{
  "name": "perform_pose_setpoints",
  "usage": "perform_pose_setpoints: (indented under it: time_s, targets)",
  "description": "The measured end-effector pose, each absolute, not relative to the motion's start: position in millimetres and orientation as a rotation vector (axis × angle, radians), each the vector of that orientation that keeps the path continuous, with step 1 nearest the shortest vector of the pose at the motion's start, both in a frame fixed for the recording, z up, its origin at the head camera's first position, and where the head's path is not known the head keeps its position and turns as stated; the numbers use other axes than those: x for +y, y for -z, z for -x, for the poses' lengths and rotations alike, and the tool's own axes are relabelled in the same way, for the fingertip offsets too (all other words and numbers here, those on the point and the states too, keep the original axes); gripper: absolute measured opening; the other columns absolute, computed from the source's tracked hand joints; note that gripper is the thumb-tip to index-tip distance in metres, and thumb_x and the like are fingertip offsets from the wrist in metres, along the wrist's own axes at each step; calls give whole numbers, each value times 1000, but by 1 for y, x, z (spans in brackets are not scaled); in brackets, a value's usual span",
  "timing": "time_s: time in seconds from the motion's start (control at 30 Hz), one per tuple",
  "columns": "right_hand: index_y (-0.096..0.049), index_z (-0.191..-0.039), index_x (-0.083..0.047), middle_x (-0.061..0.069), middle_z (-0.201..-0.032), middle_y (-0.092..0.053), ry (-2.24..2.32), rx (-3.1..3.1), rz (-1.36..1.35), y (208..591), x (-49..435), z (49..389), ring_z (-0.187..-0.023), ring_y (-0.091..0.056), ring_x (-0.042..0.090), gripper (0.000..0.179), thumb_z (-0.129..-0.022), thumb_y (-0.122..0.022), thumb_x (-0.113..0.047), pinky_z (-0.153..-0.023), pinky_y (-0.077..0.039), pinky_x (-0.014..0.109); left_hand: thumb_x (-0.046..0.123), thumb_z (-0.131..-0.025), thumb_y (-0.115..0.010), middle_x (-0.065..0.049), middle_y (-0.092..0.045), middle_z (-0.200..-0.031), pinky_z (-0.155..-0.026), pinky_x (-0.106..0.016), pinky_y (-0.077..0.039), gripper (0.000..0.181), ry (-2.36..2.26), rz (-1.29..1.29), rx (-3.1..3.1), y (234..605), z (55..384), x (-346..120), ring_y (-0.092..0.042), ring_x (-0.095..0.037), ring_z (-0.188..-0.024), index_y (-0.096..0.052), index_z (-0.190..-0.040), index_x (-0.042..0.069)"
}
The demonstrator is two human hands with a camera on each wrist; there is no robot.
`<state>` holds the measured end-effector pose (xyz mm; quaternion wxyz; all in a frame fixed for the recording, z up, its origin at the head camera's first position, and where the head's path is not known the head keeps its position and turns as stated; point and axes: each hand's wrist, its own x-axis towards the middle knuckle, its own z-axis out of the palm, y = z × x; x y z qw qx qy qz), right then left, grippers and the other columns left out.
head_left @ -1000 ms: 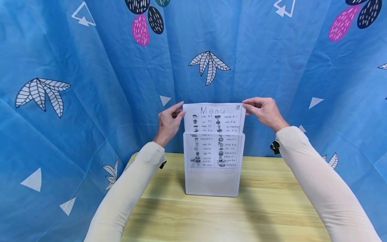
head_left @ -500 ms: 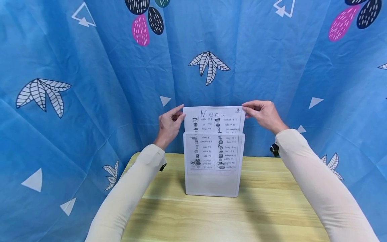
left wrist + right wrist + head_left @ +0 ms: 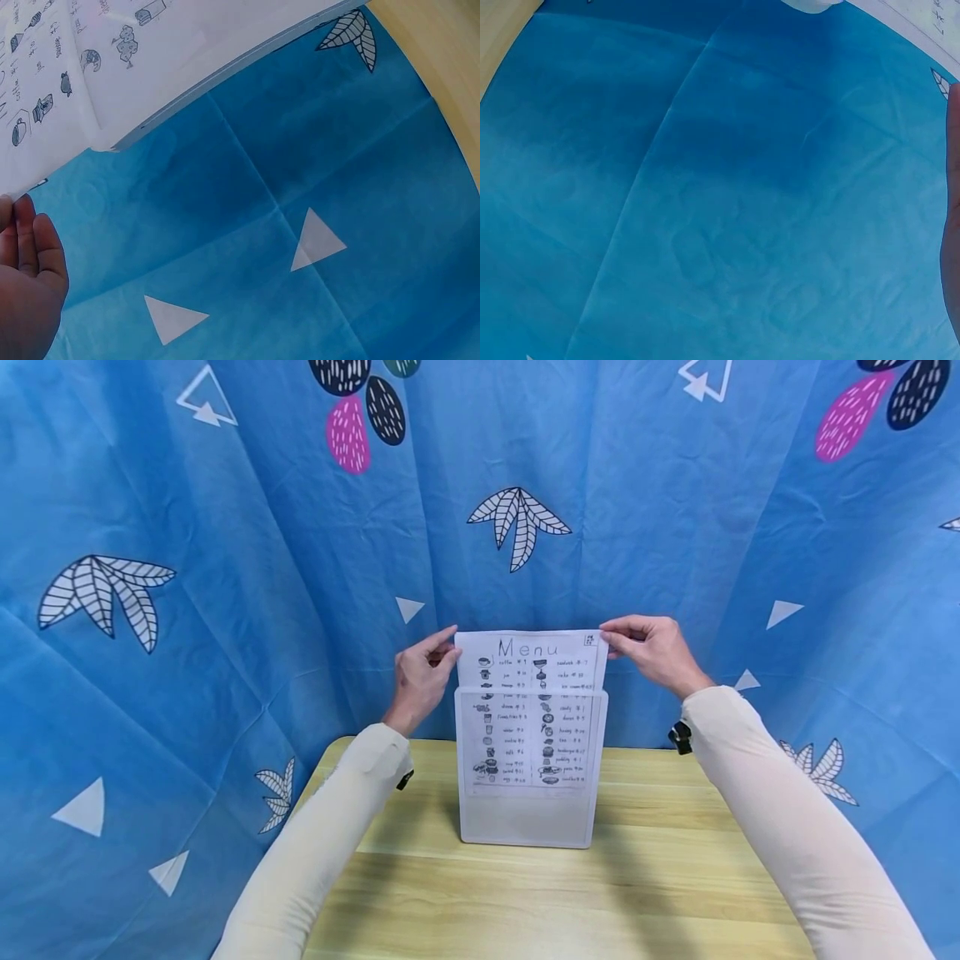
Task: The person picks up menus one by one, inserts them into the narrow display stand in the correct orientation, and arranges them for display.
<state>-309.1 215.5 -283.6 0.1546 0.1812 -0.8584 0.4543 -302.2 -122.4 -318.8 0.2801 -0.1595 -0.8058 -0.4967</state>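
A paper menu (image 3: 529,652) with a handwritten heading and small food drawings stands upright, its lower part inside a clear sign holder (image 3: 525,817). The top strip of the sheet sticks out above the holder's rim. My left hand (image 3: 422,677) pinches the upper left corner between thumb and forefinger. At the upper right corner, my right hand (image 3: 654,650) pinches the paper the same way. The left wrist view shows the left hand (image 3: 30,277) at the paper's edge, beside the holder's corner. Only a sliver of the right hand (image 3: 951,217) enters the right wrist view.
The holder stands on a light wooden table (image 3: 525,902). A blue patterned curtain (image 3: 645,527) hangs close behind the table and along both sides.
Both hands have moved down a little with the menu. The sheet now sits lower in the holder, and less of it shows above the rim. The holder has stayed in place.
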Motion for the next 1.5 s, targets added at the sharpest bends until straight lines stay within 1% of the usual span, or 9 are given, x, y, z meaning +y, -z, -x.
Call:
perform_pose_setpoints:
  time_s: [0.13,0.23,0.33,0.57,0.8,0.93,1.17,1.4,1.5]
  targets:
    - [-72,-115,1,19,-109,-72,-1311,-2463,-521,286,216,310,-82,-73,22,23,-99,-64,-13,-77,-57,22,6,-95,-68,-13,-72,-102,-77,-36,-55,37,1332,434,-2158,321,302,-123,-66,-23,-89,-65,-132,6]
    - [-72,-116,1,19,-109,-72,-1307,-2466,-521,288,216,310,-84,-73,28,23,-99,-64,-14,-77,-56,20,6,-96,-67,-13,-72,-102,-78,-36,-55,37,1332,433,-2162,323,302,-123,-66,-23,-88,-65,-132,7]
    - [-72,-116,0,19,-108,-72,-1298,-2478,-515,290,216,310,-83,-73,26,24,-99,-64,-14,-75,-54,16,6,-96,-67,-13,-72,-101,-78,-36,-55,36,1330,429,-2168,325,302,-123,-66,-23,-89,-65,-132,7]
    - [-72,-116,1,19,-108,-72,-1304,-2474,-529,293,216,311,-78,-72,16,23,-98,-65,-12,-73,-55,17,6,-95,-68,-14,-72,-102,-79,-38,-56,35,1326,436,-2171,328,303,-124,-67,-24,-89,-66,-130,5]
    - [-72,-117,1,19,-109,-72,-1310,-2475,-530,298,216,311,-80,-73,19,23,-98,-65,-10,-74,-55,17,6,-94,-69,-14,-73,-99,-80,-39,-57,33,1311,440,-2167,331,303,-124,-69,-24,-88,-68,-127,5]
    - [-72,-117,0,19,-110,-72,-1319,-2481,-533,299,217,311,-80,-73,18,23,-98,-65,-12,-75,-55,16,8,-94,-70,-13,-74,-99,-79,-39,-58,32,1305,438,-2164,333,304,-124,-69,-24,-88,-69,-126,5]
    - [-71,-119,-1,17,-114,-70,-1255,-2530,-541,302,219,310,-83,-72,16,25,-100,-63,-16,-81,-56,25,9,-96,-68,-14,-74,-100,-79,-40,-58,29,1329,442,-2154,335,304,-123,-70,-25,-88,-70,-125,4]
    - [-73,-116,-4,13,-112,-71,-1208,-2545,-526,306,220,310,-85,-69,21,22,-99,-65,-16,-76,-53,22,10,-97,-67,-13,-74,-99,-75,-39,-57,27,1331,442,-2170,337,303,-122,-68,-24,-85,-71,-123,3]
    - [-73,-116,-5,12,-112,-70,-1187,-2556,-544,307,221,309,-85,-69,22,22,-99,-65,-17,-74,-51,22,9,-97,-67,-14,-74,-99,-76,-39,-57,26,1331,444,-2172,338,303,-122,-68,-25,-86,-71,-122,2]
